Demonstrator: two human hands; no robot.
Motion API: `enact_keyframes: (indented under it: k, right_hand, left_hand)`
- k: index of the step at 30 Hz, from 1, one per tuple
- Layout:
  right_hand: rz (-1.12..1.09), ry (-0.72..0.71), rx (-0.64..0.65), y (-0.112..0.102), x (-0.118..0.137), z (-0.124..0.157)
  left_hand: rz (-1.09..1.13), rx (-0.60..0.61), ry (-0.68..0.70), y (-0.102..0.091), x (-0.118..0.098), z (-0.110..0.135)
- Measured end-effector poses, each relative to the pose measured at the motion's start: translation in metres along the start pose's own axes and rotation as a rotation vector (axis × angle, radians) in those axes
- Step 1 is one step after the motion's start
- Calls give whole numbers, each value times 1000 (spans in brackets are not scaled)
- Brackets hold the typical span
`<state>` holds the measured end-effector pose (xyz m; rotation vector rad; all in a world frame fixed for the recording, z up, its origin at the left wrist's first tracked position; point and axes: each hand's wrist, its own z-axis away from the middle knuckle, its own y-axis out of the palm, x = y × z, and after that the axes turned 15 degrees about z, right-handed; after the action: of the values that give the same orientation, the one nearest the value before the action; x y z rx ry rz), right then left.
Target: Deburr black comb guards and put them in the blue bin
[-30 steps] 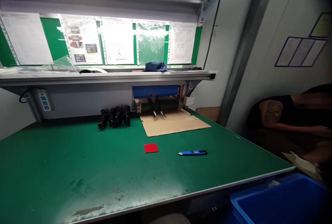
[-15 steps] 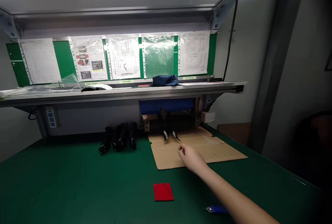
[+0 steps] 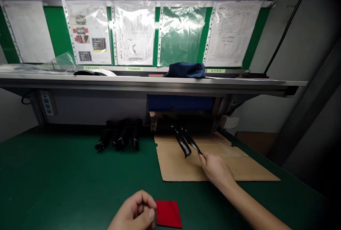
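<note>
My right hand (image 3: 217,169) is closed on the near end of a thin, glossy black curved strip (image 3: 192,141), above the cardboard sheet (image 3: 183,169). Beside it, a second black curved strip (image 3: 183,144) with a patterned sheen hangs with its end free. The far ends of both strips run back into the dark beneath the shelf. My left hand (image 3: 134,212) is at the bottom, its fingers curled in with nothing visible in them. Just to its right, a flat red square (image 3: 168,214) lies on the green table (image 3: 71,184).
Several black curved pieces (image 3: 119,137) lie together at the table's back left. A shelf (image 3: 119,82) crosses above, carrying a dark blue cloth item (image 3: 186,70) and plastic sleeves. A blue panel (image 3: 181,102) hangs under it. A power strip (image 3: 47,103) is fixed at left.
My right hand has reached forward and taken hold of a black strip; both strips now extend farther toward me. My left hand has entered view. The blue-handled tool is no longer visible.
</note>
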<state>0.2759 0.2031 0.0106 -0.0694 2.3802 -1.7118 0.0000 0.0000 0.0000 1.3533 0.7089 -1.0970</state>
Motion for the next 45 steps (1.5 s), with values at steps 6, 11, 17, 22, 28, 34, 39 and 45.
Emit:
enact_keyframes:
  k: [6, 11, 17, 22, 28, 34, 39, 45]
  right_hand:
    - [-354, -195, -89, -24, 33, 110]
    - [-629, -338, -197, -33, 79, 139]
    - [-646, -427, -218, -30, 100, 143]
    - [-661, -432, -177, -31, 102, 148]
    - [-680, -434, -137, -33, 105, 154]
    - [-735, -532, -129, -45, 111, 152]
    - [-742, -577, -141, -48, 111, 150]
    - [-577, -598, -305, -27, 97, 144]
  left_hand:
    - [181, -102, 184, 21, -2, 4]
    - [245, -125, 311, 21, -17, 25]
    - [360, -50, 346, 15, -23, 33]
    - [418, -42, 301, 15, -22, 34]
    - [451, -43, 288, 14, -21, 36]
    - [449, -44, 267, 14, -19, 38]
    - [487, -42, 244, 14, -21, 39]
    - [441, -53, 249, 11, -16, 36]
